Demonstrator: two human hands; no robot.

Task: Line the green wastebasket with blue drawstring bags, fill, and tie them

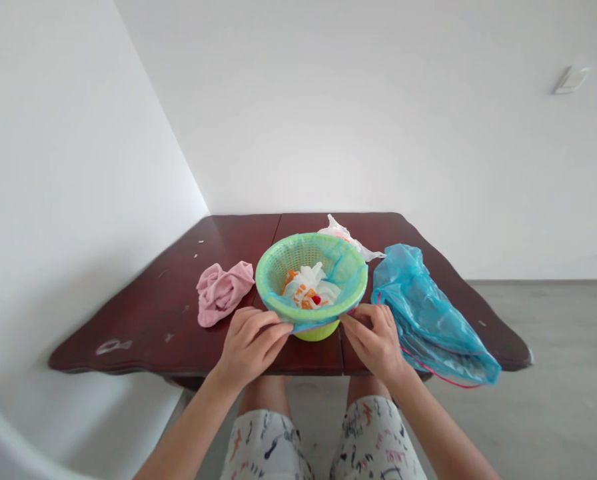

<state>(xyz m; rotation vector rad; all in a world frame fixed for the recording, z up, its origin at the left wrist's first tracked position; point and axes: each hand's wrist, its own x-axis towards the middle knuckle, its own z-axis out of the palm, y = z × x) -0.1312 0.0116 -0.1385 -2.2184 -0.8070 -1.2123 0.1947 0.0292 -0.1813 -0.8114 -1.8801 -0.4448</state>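
The left hand [251, 347] and right hand [373, 343], fingers curled, pinch the blue liner [346, 259] over the near rim of a green plastic basket [311, 280]. It sits close to the front edge of a dark wooden table [128, 327], between a pink cloth [223, 292] and a blue plastic bag [423, 313], both just beside it. A white plastic bag [341, 233] lies behind.

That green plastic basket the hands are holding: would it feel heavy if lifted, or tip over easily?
The green plastic basket probably feels light: its walls are thin open mesh, and the contents look mostly like crumpled white tissue. It may tip fairly easily, since its base is much narrower than its rim. The blue liner over the rim will likely feel slippery.
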